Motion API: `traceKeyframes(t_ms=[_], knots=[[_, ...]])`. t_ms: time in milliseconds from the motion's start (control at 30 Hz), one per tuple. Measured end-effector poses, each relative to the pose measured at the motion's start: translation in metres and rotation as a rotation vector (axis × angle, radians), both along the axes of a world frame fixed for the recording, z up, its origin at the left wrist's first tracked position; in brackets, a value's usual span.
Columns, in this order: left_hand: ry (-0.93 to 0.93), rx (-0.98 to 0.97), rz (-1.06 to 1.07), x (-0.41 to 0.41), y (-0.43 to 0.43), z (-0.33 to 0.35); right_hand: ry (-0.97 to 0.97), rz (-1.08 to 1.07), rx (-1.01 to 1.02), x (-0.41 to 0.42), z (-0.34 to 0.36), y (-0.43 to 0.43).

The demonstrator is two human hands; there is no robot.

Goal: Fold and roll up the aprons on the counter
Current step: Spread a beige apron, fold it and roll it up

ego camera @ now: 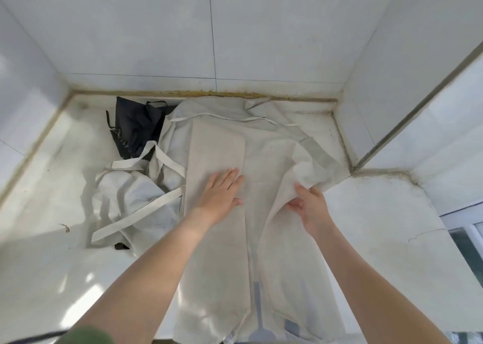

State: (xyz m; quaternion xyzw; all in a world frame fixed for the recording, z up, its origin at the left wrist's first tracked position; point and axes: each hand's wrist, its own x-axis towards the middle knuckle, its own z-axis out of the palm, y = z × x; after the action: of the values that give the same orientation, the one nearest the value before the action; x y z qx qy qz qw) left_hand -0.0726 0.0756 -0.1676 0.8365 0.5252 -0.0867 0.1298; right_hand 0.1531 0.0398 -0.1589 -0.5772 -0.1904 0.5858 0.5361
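Observation:
A long beige apron (264,145) lies spread down the middle of the white counter (52,192), its near end hanging over the front edge. Its left side is folded inward as a flat strip. My left hand (220,196) lies flat on that folded strip, fingers straight. My right hand (309,203) grips the apron's right edge and holds it lifted off the counter. A crumpled pale apron (130,197) with long straps sits to the left. A dark navy apron (136,126) is bunched at the back left.
Tiled walls close the counter in at the back and left. A wall corner (350,166) juts in at the right, with more counter (392,226) in front of it. A window frame (467,228) shows at the far right.

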Motion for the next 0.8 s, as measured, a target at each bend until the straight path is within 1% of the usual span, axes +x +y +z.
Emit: traceKeyframes(t_ms=[67,133,200,267,333,400,433,467,500,567,633,667,733,800], knots=[[0.043,0.004,-0.017,-0.001,0.007,-0.008,-0.194,0.047,0.008,-0.012,0.000,0.017],[0.058,0.064,-0.029,-0.005,0.016,-0.017,-0.412,0.115,0.048,-0.024,0.000,0.038],[0.054,0.101,-0.012,-0.007,0.023,-0.026,-0.694,0.307,0.039,-0.034,0.001,0.056],[0.044,0.094,0.005,-0.006,0.026,-0.031,-0.849,0.494,0.074,-0.047,0.002,0.066],[0.031,0.068,0.041,-0.009,0.028,-0.039,-0.964,0.616,0.137,-0.062,-0.008,0.078],[-0.015,0.095,0.055,-0.010,0.026,-0.044,-1.210,0.733,0.081,-0.073,-0.018,0.082],[-0.059,0.109,0.050,-0.009,0.027,-0.045,-1.291,0.768,0.041,-0.076,-0.023,0.083],[-0.097,0.127,0.038,-0.009,0.031,-0.045,-1.330,0.752,0.038,-0.080,-0.028,0.087],[-0.154,0.162,0.027,-0.006,0.033,-0.041,-1.324,0.700,0.068,-0.081,-0.028,0.086],[-0.240,0.264,0.042,-0.007,0.050,-0.028,-1.202,0.507,0.220,-0.084,-0.027,0.090],[-0.217,0.297,0.098,-0.008,0.072,-0.013,-1.053,0.303,0.347,-0.084,-0.022,0.097],[-0.207,0.329,0.131,-0.010,0.084,-0.006,-0.974,0.238,0.352,-0.084,-0.015,0.103],[-0.224,0.345,0.196,-0.013,0.106,0.004,-0.897,0.217,0.312,-0.079,-0.004,0.114],[-0.215,0.327,0.225,-0.011,0.125,0.009,-0.951,0.238,0.261,-0.067,0.000,0.126]])
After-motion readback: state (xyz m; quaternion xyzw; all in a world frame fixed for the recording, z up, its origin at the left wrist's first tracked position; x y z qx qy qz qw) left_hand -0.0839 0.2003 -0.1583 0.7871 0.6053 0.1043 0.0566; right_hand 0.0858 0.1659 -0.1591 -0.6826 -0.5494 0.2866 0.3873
